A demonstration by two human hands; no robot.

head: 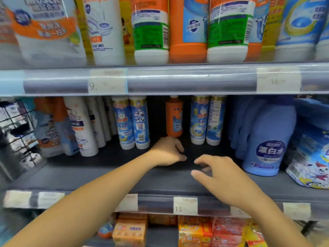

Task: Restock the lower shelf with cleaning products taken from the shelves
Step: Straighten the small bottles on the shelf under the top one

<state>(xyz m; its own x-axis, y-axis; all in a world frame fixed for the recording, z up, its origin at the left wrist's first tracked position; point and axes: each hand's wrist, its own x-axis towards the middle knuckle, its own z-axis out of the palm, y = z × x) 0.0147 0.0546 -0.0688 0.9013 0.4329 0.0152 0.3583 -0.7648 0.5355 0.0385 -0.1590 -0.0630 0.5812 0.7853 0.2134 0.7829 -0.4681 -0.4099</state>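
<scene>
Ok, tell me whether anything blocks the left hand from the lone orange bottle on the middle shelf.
Nothing visible does. The left hand is directly in front of the orange bottle, in the open gap between the blue-labelled bottles on either side.

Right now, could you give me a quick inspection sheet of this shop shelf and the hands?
Surface: dark grey middle shelf.
Job's things: lone orange bottle at the back; left blue-and-white pair and right blue-and-white pair flank it.
Clutter: white bottles at left; blue bleach jugs at right.
Grippers: left hand and right hand over the shelf front, holding nothing.
Cables: nothing seen.
Surroundings: upper shelf bottles; price tag reading 15; soap packs below.
</scene>
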